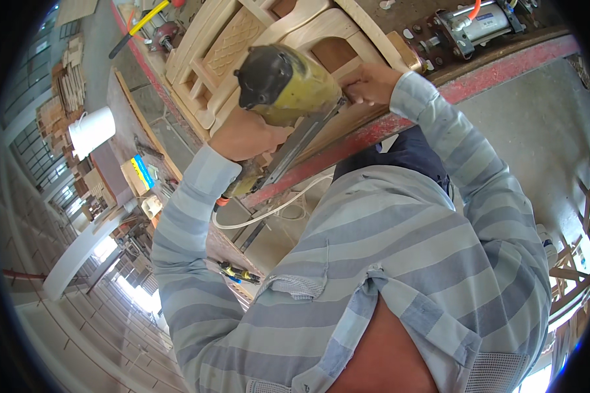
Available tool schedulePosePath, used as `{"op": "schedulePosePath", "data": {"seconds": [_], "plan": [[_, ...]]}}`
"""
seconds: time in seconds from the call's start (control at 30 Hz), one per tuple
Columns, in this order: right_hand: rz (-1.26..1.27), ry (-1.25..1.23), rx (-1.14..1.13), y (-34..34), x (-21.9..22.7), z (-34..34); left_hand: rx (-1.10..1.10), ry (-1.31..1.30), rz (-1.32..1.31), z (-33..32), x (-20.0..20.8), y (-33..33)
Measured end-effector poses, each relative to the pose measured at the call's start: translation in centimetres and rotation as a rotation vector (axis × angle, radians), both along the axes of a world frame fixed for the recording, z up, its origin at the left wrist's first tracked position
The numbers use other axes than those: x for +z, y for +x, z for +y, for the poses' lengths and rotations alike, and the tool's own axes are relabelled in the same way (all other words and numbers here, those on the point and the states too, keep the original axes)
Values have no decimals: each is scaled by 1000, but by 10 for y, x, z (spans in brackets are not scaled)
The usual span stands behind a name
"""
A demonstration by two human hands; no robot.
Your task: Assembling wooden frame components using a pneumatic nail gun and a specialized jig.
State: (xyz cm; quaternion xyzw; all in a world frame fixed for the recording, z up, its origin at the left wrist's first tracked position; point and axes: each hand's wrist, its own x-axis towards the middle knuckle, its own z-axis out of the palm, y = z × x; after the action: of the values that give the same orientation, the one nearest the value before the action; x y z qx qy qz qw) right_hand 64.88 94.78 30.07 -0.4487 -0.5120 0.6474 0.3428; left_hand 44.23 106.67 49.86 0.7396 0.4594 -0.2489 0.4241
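Yellow nail gun (pixel 301 85), black-capped, tilted at near red edge of bench (pixel 478 85); long dark magazine (pixel 301 144) slants across, pale hose (pixel 269 224) at handle end. Pale wooden frame (pixel 321 27), curved rails, diamond-carved panel (pixel 235 46), on bench behind near edge.

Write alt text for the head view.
The left hand grips a yellow-and-black nail gun over a carved wooden frame; the right hand is beside it. A metal cylinder sits at upper right.
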Motion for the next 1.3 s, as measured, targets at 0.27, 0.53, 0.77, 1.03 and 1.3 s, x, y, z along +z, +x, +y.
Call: {"op": "schedulePosePath", "data": {"seconds": [0.27, 0.53, 0.77, 1.03, 1.3], "plan": [[67, -127, 75, 66, 38, -15, -232, 34, 197, -18, 22, 57], [-208, -72, -33, 68, 22, -42, -442, 105, 234, -37, 10, 85], [-338, -13, -223, 66, 2, -64, -368, -6, 270, -62, 21, 131], [-464, 281, -465, 59, -6, -78, -529, 155, 88, -79, 19, 140], [-449, 234, -479, 46, -34, -72, -406, 30, 151, -81, 24, 143]]}}
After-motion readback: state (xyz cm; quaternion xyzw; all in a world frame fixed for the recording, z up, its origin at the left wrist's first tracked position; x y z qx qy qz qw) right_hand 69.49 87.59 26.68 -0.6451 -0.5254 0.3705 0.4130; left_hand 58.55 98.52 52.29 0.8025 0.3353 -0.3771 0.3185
